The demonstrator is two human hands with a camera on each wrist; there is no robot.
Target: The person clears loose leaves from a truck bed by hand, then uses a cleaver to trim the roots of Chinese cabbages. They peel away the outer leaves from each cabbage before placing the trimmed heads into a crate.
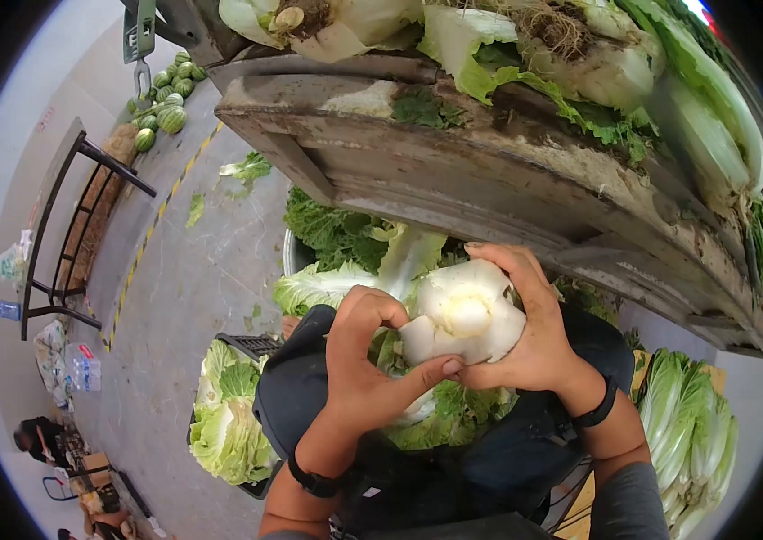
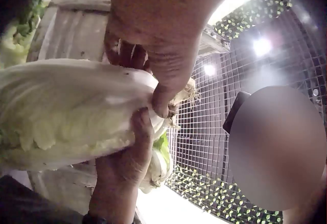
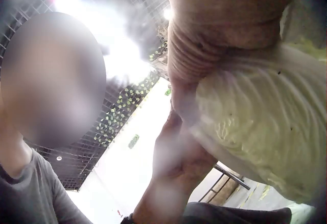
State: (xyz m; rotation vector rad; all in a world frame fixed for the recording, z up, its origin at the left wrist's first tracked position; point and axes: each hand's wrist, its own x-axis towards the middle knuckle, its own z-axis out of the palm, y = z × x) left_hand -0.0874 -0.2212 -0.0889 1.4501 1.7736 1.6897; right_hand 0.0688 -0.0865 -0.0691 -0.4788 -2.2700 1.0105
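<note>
A napa cabbage [image 1: 470,313] is held between both hands over the person's lap, its pale cut base turned up towards the head camera. On its left side the left hand [image 1: 356,364] grips the outer stalks with curled fingers, the thumb lying along the base. The right hand [image 1: 539,335] wraps round the opposite side, its thumb close to the left thumb. In the left wrist view, the cabbage [image 2: 66,111] lies lengthwise with its leafy end away from the hands. Pale, ribbed leaves of the cabbage [image 3: 271,116] fill the right of the right wrist view.
A worn wooden stand [image 1: 489,171] with rooted cabbages [image 1: 579,45] on top rises just ahead. Loose leaves [image 1: 336,234] fill a container below it. Trimmed cabbages [image 1: 228,414] sit at left, long ones [image 1: 687,432] at right. Watermelons [image 1: 170,99] and a metal frame [image 1: 76,216] are farther off.
</note>
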